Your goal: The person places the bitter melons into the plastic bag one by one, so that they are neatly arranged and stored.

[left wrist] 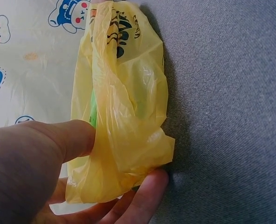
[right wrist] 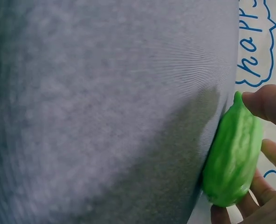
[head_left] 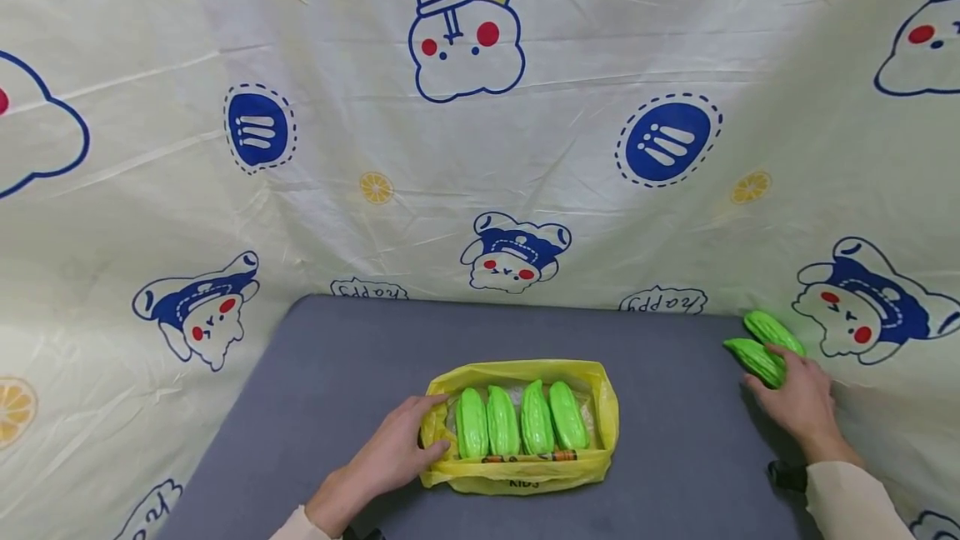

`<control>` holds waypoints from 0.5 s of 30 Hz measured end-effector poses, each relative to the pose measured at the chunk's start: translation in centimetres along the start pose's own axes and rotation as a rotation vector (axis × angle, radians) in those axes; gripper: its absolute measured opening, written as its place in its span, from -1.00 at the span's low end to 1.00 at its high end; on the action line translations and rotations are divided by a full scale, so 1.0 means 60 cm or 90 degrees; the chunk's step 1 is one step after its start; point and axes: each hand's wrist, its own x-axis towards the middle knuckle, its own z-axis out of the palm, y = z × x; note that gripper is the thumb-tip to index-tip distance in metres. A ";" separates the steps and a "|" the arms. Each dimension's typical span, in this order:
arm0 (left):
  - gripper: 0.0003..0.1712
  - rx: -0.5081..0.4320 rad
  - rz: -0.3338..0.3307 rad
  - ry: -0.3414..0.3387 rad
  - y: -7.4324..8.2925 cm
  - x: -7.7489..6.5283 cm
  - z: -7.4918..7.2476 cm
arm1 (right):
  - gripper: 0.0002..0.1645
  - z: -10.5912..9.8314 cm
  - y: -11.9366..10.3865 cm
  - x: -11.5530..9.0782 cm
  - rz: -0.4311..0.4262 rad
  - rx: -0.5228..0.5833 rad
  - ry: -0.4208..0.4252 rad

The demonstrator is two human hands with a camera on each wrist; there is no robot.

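A yellow plastic bag [head_left: 525,473] with its mouth spread wide stands on the table and holds several glossy green ridged bitter melons [head_left: 536,417] in a row. My left hand [head_left: 399,445] grips the bag's left end; in the left wrist view its thumb [left wrist: 77,137] presses one side while the other fingers curve round the end. At the far right, my right hand [head_left: 804,397] holds a bitter melon [head_left: 756,361], thumb by the narrow tip and fingers along the opposite side in the right wrist view. Another bitter melon [head_left: 774,332] lies just behind it.
The grey table [head_left: 360,357] reaches back to a white cloth [head_left: 525,148] printed with cartoon figures, which hangs behind and at both sides. The two bitter melons on the right lie near the table's far right corner, close to the cloth.
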 end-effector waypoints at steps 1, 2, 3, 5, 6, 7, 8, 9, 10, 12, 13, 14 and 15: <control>-0.21 0.001 0.002 0.000 0.000 0.000 0.000 | -0.04 0.002 0.001 0.000 -0.001 0.000 0.003; -0.21 0.001 0.003 0.001 -0.001 0.001 0.000 | -0.04 0.003 0.002 0.001 -0.003 0.001 0.010; -0.22 0.002 0.005 0.002 -0.001 0.001 0.000 | -0.05 0.004 0.002 0.001 -0.006 0.000 0.015; -0.22 0.001 0.005 0.002 -0.001 0.001 0.000 | -0.09 0.005 0.001 0.003 -0.014 0.003 0.028; -0.22 0.000 0.005 0.002 -0.001 0.001 0.000 | -0.11 0.006 0.000 0.003 -0.018 0.004 0.033; -0.22 -0.002 0.004 0.001 -0.001 0.002 -0.001 | -0.13 0.007 0.000 0.003 -0.024 0.005 0.038; -0.22 -0.002 0.002 0.001 -0.002 0.002 -0.001 | -0.15 0.008 -0.002 0.003 -0.030 0.006 0.044; -0.22 -0.002 0.001 0.001 -0.002 0.002 -0.001 | -0.17 0.010 -0.003 0.004 -0.037 0.007 0.047; -0.22 -0.002 0.000 0.001 -0.003 0.003 -0.001 | -0.19 0.011 -0.005 0.004 -0.044 0.009 0.051; -0.22 0.000 -0.002 0.000 -0.004 0.004 -0.001 | -0.21 0.015 -0.009 0.005 -0.052 0.011 0.053; -0.23 0.000 -0.004 0.000 -0.004 0.004 -0.001 | -0.21 0.016 -0.011 0.005 -0.054 0.014 0.050; -0.23 0.000 -0.004 0.000 -0.005 0.004 -0.001 | -0.21 0.017 -0.015 0.006 -0.053 0.015 0.046; -0.23 0.001 -0.004 0.000 -0.005 0.005 -0.001 | -0.20 0.018 -0.017 0.007 -0.051 0.018 0.039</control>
